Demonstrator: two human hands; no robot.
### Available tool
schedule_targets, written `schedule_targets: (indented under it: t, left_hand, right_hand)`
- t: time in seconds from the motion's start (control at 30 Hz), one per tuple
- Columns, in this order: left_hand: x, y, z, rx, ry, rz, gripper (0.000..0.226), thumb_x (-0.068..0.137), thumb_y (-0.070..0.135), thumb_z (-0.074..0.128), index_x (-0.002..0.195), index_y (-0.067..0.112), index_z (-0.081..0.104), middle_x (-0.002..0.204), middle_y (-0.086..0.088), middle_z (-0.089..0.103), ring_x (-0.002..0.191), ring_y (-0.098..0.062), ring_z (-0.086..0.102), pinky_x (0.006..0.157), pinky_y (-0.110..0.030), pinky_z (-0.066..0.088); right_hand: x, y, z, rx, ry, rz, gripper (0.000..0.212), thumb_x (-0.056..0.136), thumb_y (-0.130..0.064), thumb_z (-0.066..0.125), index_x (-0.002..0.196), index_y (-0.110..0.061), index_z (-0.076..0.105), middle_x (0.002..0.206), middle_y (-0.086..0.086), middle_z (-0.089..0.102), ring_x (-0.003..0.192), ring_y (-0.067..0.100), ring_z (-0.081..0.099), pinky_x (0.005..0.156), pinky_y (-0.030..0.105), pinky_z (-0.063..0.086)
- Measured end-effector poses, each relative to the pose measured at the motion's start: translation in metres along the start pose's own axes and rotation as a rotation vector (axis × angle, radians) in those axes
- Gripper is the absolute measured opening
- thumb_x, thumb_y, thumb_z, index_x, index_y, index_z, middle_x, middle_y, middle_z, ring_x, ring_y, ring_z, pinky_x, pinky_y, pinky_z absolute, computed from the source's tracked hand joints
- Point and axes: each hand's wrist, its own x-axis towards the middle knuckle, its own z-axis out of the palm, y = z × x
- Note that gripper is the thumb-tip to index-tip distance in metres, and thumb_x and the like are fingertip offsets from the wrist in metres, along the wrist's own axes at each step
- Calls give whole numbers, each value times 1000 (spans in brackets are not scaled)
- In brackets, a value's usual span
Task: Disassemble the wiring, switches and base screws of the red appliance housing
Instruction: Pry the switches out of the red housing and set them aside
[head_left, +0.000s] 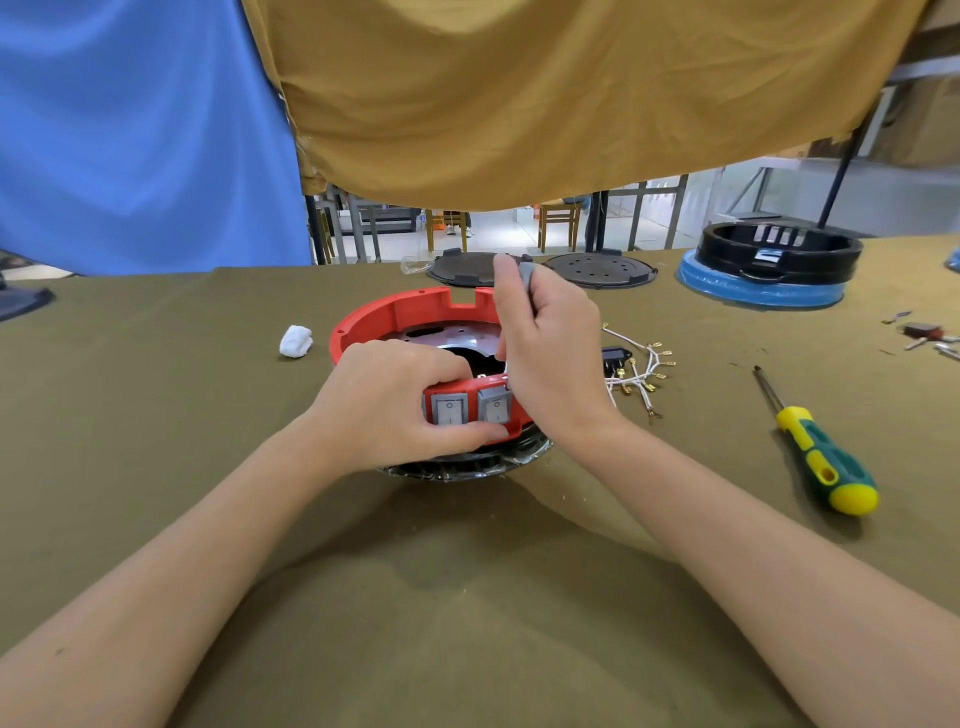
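The round red appliance housing (415, 312) sits open side up on the olive cloth, tilted toward me, over a black finned base (467, 462). Two grey rocker switches (450, 409) sit in its near wall. My left hand (395, 400) grips that wall, fingers inside the rim and thumb under the switches. My right hand (545, 338) grips a grey-handled tool (527, 271) held upright, its tip down inside the housing beside the right switch (494, 404); the tip is hidden. A bundle of removed white wires (641, 374) with brass terminals and a black socket (617, 358) lie to the right.
A green and yellow screwdriver (815, 452) lies on the cloth at the right. A white rag (295, 340) is left of the housing. Two black round plates (602, 267) and a black ring on a blue base (769, 265) stand at the back. Small parts (922, 332) lie far right.
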Motion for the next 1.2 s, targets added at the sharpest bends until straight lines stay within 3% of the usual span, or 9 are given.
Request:
schedule_targets:
  t: [0.07, 0.17, 0.33, 0.6, 0.73, 0.87, 1.03, 1.1, 1.2]
  left_hand:
    - [0, 1, 0, 1, 13, 2, 47, 76, 75, 51, 69, 29, 62, 56, 12, 57, 51, -7, 52, 46, -38, 45]
    - [0, 1, 0, 2, 11, -4, 49, 76, 75, 52, 69, 28, 62, 57, 12, 57, 52, -8, 53, 47, -38, 46]
    - [1, 1, -1, 3, 3, -5, 48, 76, 76, 51, 68, 29, 61, 56, 13, 57, 51, -6, 53, 47, -37, 47]
    - [1, 3, -1, 28, -3, -28, 55, 74, 78, 46, 71, 27, 65, 56, 12, 57, 52, -6, 52, 49, -37, 46]
    - [1, 3, 0, 23, 4, -22, 55, 75, 78, 46, 74, 28, 68, 58, 14, 58, 52, -5, 52, 48, -31, 44]
    - [1, 4, -1, 7, 2, -24, 55, 74, 77, 47, 77, 28, 70, 61, 13, 62, 54, -5, 55, 50, -32, 47]
    - [1, 5, -2, 3, 10, -22, 46, 75, 77, 49, 68, 32, 56, 57, 15, 55, 52, -4, 51, 49, -33, 46]
    - [1, 5, -2, 6, 0, -36, 53, 74, 79, 48, 70, 28, 63, 58, 14, 58, 53, -5, 54, 50, -37, 47]
    - [1, 4, -1, 8, -4, -44, 58, 73, 80, 47, 73, 26, 68, 59, 12, 61, 54, -6, 56, 52, -38, 48]
  right_hand:
    - [4, -2, 2, -28, -26, 35, 50, 107, -28, 44, 60, -11, 39, 52, 10, 42, 50, 18, 38, 52, 35, 32]
    - [8, -2, 2, -56, -51, 44, 52, 107, -28, 44, 57, -17, 34, 49, -1, 38, 48, 11, 34, 48, 27, 28]
    - [2, -2, -3, 8, 47, 7, 50, 106, -27, 46, 63, -1, 46, 55, 15, 53, 53, 26, 49, 53, 32, 39]
    - [-3, -5, 0, -17, 23, -5, 48, 106, -26, 47, 64, -2, 44, 57, 19, 50, 56, 33, 47, 55, 42, 39]
    - [-1, -5, 2, -45, -20, 9, 50, 107, -27, 45, 63, -3, 42, 55, 15, 44, 54, 28, 42, 54, 38, 35]
    - [7, -3, 2, -111, -88, 12, 50, 107, -30, 43, 60, -13, 38, 52, -1, 38, 50, 9, 33, 51, 30, 29]
    - [8, 1, -2, 18, 27, 29, 52, 106, -29, 45, 61, -4, 46, 47, -3, 47, 44, 6, 45, 48, 16, 34]
    - [8, 1, -4, 118, 72, 19, 50, 106, -29, 46, 59, -11, 45, 45, -5, 49, 42, 6, 49, 51, 15, 38]
    - [5, -1, -2, 181, 4, -25, 47, 106, -29, 48, 63, -10, 49, 49, 4, 56, 45, 6, 52, 54, 14, 41]
